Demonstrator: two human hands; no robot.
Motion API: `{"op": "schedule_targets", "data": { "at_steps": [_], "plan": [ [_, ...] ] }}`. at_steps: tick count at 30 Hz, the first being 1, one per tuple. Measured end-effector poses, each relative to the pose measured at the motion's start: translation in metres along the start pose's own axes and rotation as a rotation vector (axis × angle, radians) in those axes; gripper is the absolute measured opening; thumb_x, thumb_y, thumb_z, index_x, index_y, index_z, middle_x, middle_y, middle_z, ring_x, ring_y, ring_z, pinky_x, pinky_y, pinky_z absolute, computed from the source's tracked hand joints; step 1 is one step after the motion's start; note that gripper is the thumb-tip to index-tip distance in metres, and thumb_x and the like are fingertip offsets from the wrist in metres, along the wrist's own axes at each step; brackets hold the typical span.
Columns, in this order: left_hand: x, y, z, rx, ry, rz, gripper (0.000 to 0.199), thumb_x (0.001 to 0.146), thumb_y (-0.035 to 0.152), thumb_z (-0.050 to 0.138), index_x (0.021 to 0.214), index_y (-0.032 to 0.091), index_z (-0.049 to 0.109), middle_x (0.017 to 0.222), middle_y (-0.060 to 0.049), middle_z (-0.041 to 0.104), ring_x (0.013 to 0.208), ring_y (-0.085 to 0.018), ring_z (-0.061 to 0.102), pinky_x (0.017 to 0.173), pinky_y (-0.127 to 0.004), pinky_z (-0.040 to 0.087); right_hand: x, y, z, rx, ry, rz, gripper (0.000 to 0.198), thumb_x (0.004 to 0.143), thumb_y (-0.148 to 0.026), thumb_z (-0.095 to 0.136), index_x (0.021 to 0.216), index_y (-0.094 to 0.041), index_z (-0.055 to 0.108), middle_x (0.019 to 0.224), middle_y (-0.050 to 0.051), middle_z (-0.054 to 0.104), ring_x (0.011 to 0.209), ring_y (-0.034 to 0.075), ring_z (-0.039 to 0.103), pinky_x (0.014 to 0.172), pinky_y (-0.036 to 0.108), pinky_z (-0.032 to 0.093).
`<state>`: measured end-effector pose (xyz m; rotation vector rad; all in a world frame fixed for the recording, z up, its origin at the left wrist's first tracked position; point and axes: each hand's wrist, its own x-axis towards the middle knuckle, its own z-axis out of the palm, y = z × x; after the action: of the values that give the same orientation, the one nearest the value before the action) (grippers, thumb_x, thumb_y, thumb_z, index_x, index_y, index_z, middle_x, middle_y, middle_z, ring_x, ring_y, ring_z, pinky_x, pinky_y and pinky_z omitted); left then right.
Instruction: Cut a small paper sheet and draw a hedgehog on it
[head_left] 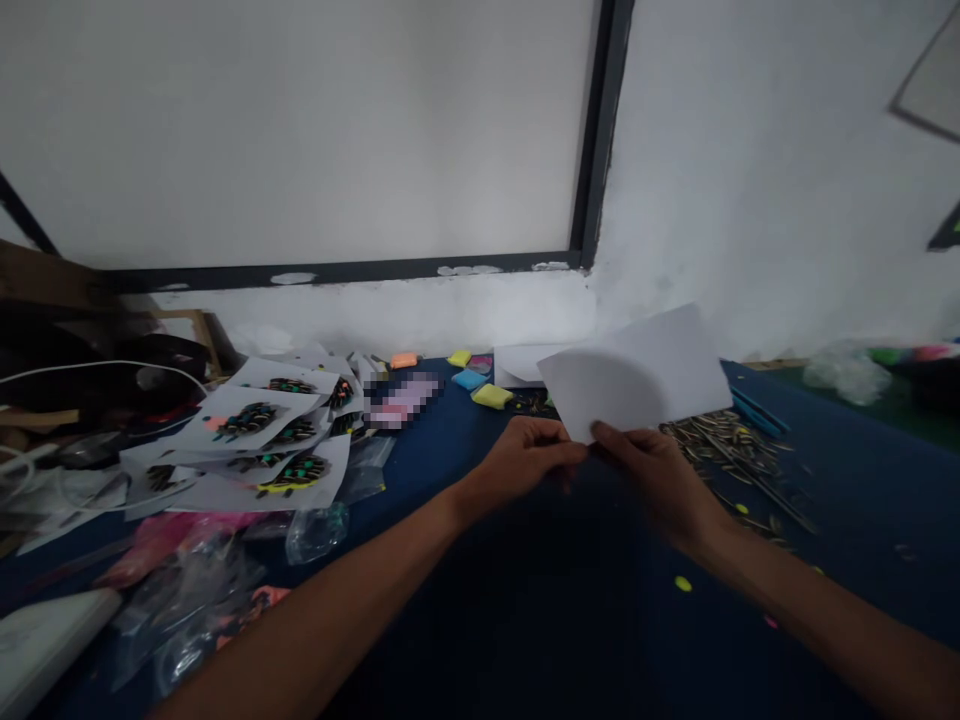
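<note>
A blank white sheet of paper [637, 370] is raised over the blue table, its lower edge pinched between fingers and thumbs. My left hand [532, 452] grips it near the lower left corner. Close beside it, my right hand [652, 465] holds the same edge, thumb on the near face. Right behind the sheet lies another white paper [517, 366] against the wall. A heap of small dark slender pieces [731, 450] lies to the right of my right hand, with long metal tweezers [772, 490] across it.
At left, overlapping white sheets [217, 430] carry clusters of dark, green and orange pieces. Clear plastic bags [195, 590] lie nearer me. Yellow [492, 397] and blue [470, 379] soft packets sit by the wall. A blue tool [759, 410] rests beyond the heap.
</note>
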<state>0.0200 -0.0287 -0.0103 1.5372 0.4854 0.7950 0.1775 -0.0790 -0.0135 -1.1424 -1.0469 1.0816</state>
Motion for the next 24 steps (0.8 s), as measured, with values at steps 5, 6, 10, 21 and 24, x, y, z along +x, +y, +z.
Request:
{"op": "schedule_targets", "data": {
  "at_steps": [5,6,10,21,24],
  "plan": [
    [0.001,0.003,-0.010,0.044,0.004,-0.040,0.022,0.073,0.026,0.066,0.060,0.011,0.057,0.055,0.000,0.057,0.049,-0.008,0.054,0.051,-0.021,0.046,0.007,-0.012,-0.010,0.060,0.103,-0.007,0.025,0.064,-0.043,0.078,0.059,-0.021,0.066,0.060,0.002,0.065,0.055,0.015,0.057,0.053,0.026,0.047],
    [0.001,0.003,-0.012,0.050,0.003,-0.047,0.021,0.073,0.025,0.066,0.060,0.011,0.057,0.055,0.000,0.057,0.048,-0.008,0.054,0.051,-0.021,0.045,0.010,-0.014,-0.013,0.066,0.120,-0.037,0.026,0.062,-0.043,0.079,0.057,-0.021,0.065,0.061,0.002,0.065,0.056,0.015,0.058,0.053,0.026,0.047],
    [0.002,0.001,-0.020,0.054,0.002,-0.070,0.019,0.072,0.024,0.066,0.061,0.011,0.058,0.055,0.001,0.057,0.048,-0.008,0.054,0.050,-0.021,0.044,0.021,-0.016,-0.025,0.049,0.152,-0.095,0.030,0.057,-0.045,0.081,0.054,-0.021,0.063,0.060,0.001,0.062,0.059,0.015,0.057,0.057,0.026,0.049],
    [0.004,-0.003,-0.047,0.085,0.103,-0.126,0.020,0.076,0.031,0.066,0.072,0.012,0.064,0.063,-0.001,0.061,0.048,-0.009,0.056,0.052,-0.023,0.044,0.030,-0.019,-0.042,-0.172,0.183,-0.070,0.036,0.048,-0.045,0.084,0.049,-0.018,0.061,0.052,-0.002,0.056,0.047,0.008,0.044,0.043,0.021,0.034],
    [0.008,-0.008,-0.055,0.060,0.261,-0.076,0.018,0.077,0.030,0.063,0.075,0.012,0.063,0.068,-0.001,0.061,0.046,-0.008,0.055,0.050,-0.023,0.043,0.029,-0.022,-0.043,-0.193,0.163,-0.063,0.038,0.046,-0.045,0.085,0.048,-0.017,0.060,0.050,-0.003,0.055,0.047,0.007,0.044,0.044,0.021,0.034]
  ]
}}
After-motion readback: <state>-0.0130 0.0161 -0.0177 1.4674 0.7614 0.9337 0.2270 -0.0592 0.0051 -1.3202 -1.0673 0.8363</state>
